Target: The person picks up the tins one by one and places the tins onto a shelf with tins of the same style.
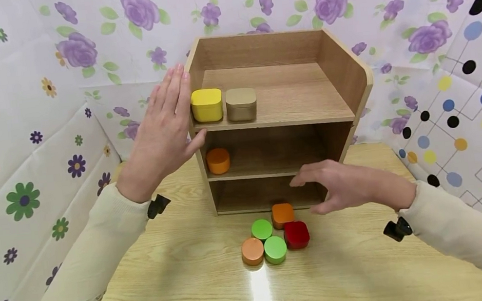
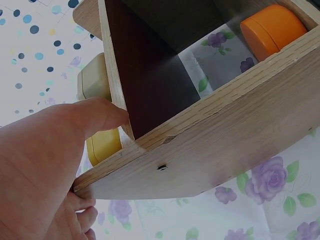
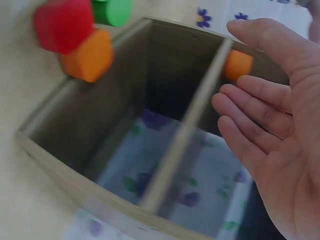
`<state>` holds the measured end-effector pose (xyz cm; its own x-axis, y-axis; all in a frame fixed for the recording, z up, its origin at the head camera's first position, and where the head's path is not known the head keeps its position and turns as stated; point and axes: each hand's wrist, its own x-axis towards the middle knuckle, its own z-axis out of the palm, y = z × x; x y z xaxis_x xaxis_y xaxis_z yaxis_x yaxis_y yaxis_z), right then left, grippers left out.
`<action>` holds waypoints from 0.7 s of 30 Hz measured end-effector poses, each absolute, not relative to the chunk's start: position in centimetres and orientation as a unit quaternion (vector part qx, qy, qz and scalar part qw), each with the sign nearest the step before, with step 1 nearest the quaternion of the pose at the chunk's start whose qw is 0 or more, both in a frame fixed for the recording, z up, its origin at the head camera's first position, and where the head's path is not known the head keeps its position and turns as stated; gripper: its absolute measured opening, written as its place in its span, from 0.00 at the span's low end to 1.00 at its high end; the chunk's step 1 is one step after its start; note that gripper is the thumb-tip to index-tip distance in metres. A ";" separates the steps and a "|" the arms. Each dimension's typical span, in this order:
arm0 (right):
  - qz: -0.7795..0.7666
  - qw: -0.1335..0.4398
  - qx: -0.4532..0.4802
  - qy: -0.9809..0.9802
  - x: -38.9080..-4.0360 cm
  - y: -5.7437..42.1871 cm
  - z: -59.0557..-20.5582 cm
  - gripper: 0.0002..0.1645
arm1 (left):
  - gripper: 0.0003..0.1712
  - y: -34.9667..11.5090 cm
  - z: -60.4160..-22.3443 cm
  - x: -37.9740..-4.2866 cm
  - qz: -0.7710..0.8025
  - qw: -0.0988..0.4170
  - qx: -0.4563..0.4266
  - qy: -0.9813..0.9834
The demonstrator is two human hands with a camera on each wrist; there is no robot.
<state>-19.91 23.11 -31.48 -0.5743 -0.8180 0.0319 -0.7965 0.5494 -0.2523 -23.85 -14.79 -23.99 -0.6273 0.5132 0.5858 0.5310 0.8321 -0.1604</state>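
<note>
My left hand (image 1: 160, 122) lies along the left side panel of a small wooden shelf unit (image 1: 279, 92). Its fingers point up, and the thumb (image 2: 102, 116) touches the front edge of the top board. Beside that hand, on the top board, are a yellow box (image 1: 207, 106) and a beige box (image 1: 241, 105). An orange round box (image 1: 218, 161) stands at the left of the middle compartment. Holding nothing, my right hand (image 1: 337, 184) hovers before the lower right of the unit, fingers apart from the thumb. The red box (image 1: 296, 235) and orange square box (image 1: 283, 215) are nearest it.
On the wooden table (image 1: 184, 284), two green round boxes (image 1: 262, 229) and a light orange round box (image 1: 252, 252) sit in front of the unit with the red and orange ones. Flowered cloth (image 1: 225, 5) hangs behind, and patterned cloths stand at both sides.
</note>
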 end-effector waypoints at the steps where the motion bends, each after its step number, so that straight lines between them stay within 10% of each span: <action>1: -0.122 0.053 -0.457 0.880 -19.9 23.2 -32.1 0.31 | 0.61 -14.8 -24.0 -23.8 -0.014 0.320 -0.289 -0.902; 21: -0.147 0.124 -0.440 0.877 -20.3 23.7 -43.9 0.33 | 0.62 -15.0 -24.0 -23.8 -0.016 0.322 -0.291 -0.901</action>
<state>-20.28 23.67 -43.91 -0.5815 -0.8088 -0.0881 -0.7356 0.5689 -0.3678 -23.77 -14.96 -24.01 -0.6239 0.5134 0.5892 0.5340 0.8305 -0.1582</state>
